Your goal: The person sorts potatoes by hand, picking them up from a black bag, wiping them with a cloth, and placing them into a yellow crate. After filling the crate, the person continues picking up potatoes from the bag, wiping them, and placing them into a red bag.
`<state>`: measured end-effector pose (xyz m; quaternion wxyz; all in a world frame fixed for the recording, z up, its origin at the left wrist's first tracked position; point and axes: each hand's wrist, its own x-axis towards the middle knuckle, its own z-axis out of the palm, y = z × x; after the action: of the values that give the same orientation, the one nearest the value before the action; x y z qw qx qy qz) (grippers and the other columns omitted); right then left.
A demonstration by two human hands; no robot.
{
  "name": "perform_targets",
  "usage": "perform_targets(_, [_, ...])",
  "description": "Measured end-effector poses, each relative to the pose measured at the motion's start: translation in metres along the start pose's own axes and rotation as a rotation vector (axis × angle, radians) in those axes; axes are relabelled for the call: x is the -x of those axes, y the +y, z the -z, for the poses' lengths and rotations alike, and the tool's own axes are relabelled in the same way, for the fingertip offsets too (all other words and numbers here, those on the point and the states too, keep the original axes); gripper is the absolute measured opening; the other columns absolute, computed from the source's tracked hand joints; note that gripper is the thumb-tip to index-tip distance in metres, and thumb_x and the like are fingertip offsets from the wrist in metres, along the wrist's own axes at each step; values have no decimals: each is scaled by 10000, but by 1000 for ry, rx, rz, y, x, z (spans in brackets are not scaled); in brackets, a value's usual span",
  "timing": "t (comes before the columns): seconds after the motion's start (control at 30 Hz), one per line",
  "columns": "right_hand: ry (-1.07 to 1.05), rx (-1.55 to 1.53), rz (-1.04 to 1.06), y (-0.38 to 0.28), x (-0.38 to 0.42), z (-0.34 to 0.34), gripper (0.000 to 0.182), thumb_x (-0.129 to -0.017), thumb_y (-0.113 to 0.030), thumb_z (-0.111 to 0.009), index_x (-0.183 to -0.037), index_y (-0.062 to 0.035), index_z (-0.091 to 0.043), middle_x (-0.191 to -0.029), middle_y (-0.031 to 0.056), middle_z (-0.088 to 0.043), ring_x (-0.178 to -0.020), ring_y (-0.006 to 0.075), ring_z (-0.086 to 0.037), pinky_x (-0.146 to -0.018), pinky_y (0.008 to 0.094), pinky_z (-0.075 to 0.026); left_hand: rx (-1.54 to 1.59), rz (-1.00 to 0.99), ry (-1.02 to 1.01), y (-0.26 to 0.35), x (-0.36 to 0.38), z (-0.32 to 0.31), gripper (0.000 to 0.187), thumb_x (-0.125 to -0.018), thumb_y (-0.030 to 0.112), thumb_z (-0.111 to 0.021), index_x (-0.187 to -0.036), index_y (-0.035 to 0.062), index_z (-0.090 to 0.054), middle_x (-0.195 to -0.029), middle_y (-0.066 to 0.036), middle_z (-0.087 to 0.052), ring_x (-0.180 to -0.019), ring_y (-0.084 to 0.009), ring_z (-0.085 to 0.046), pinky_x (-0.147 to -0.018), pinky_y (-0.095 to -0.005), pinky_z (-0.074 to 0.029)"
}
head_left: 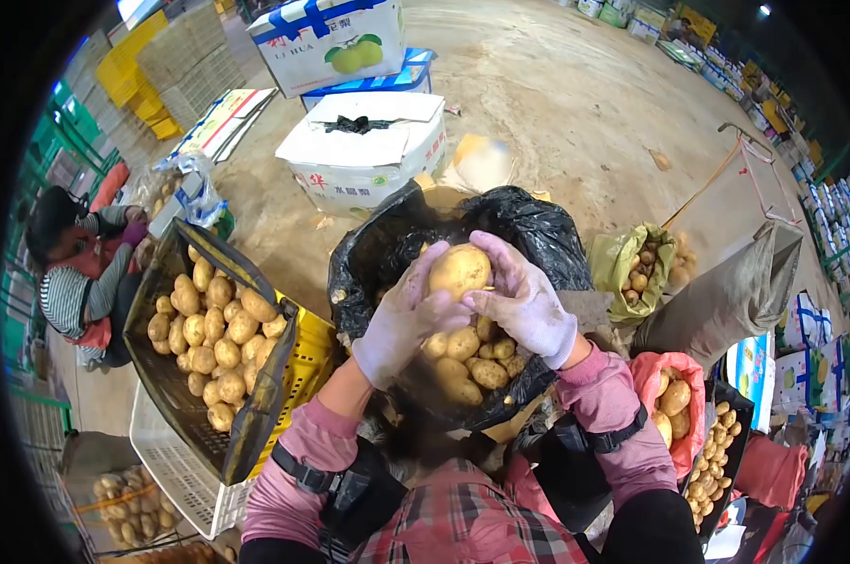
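Observation:
A large pale-yellow potato (460, 270) is held up between both gloved hands, above a container lined with a black plastic bag (528, 230). My left hand (401, 315) cups its left side, and my right hand (528, 301) grips it from the right with the thumb near its lower edge. Both hands wear thin whitish-lavender gloves. Below them, several potatoes (489, 374) lie inside the black bag, partly hidden by my hands and wrists.
On the left, a dark-lined yellow crate (293, 385) holds many potatoes. A red bag (651, 376) and a green bag (622, 268) of potatoes stand right. White cartons (369, 150) stand ahead. A co-worker (86, 273) crouches at far left.

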<state>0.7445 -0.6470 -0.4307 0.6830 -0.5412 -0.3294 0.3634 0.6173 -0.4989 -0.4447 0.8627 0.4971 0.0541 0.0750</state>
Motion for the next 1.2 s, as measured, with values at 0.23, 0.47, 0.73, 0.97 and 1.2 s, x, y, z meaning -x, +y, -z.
perform_targets(0.23, [-90,17,-26,7,1,3,786,-827,20,-732,-1478,14,-293,-1392,95,-455,-1257,143,-457,-1053,292,-418,-314,-102,-19,-8,8,2,706,-951,150,-611,-1519,15,-214,-1454,-128,-387,-1303,-214,-449,-1005,-351,-492])
perform_targets(0.47, [22,307,106,21,-1,-8,708,-779,-28,-793,-1389,22,-436,-1290,105,-553,-1157,143,-532,-998,291,-459,-214,78,115,-17,7,3,570,-1033,387,-451,-1451,21,-326,-1306,-118,-498,-1074,-168,-595,-835,-293,-561])
perform_targets(0.73, [196,550,228,23,3,-25,726,-703,-161,-848,-1326,-13,-506,-1162,145,-617,-1045,179,-605,-916,294,-491,-314,-51,248,-23,3,-2,477,-1055,381,-357,-1366,22,-405,-1002,-105,-591,-580,-97,-579,-530,-222,-502])
perform_targets(0.97, [163,258,100,8,9,-35,686,-764,-40,-789,-1353,12,-441,-1024,97,-599,-820,145,-613,-716,266,-521,-429,-159,308,-25,3,-8,456,-1063,358,-358,-1293,-8,-502,-1051,-109,-621,-808,-140,-630,-664,-263,-534])
perform_targets(1.2, [188,466,183,25,12,-31,713,-791,-180,-785,-1385,-23,-424,-1296,194,-556,-1199,306,-552,-1001,372,-450,-466,-168,230,-35,-6,27,346,-1012,188,-451,-1273,-21,-540,-1181,-111,-642,-1074,-170,-623,-948,-329,-505])
